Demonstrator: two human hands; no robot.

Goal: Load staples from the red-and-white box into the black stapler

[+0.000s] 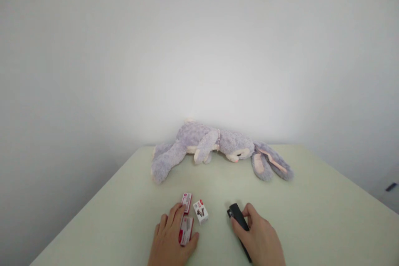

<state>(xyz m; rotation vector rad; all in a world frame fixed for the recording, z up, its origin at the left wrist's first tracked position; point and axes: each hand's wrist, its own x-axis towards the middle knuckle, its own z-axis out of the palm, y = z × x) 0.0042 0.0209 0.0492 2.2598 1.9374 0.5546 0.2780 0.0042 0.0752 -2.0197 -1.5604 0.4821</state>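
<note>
Your left hand (172,239) lies palm down on the pale green table (327,212), fingers stretched forward and slightly spread, thumb tucked out to the right. Between thumb and forefinger you pinch a red-and-white staple box (186,230), which rests flat on the table. A second staple box (187,202) lies just beyond your fingertips, and a third staple box (200,211), mostly white, sits tilted just to its right. Further right, your right hand (258,239) curls loosely around a black stapler (237,215), thumb along its left side, fingers wrapped over its right, the front end poking forward. At the far edge, a grey plush rabbit (215,145) lies on its side against the white wall.
</note>
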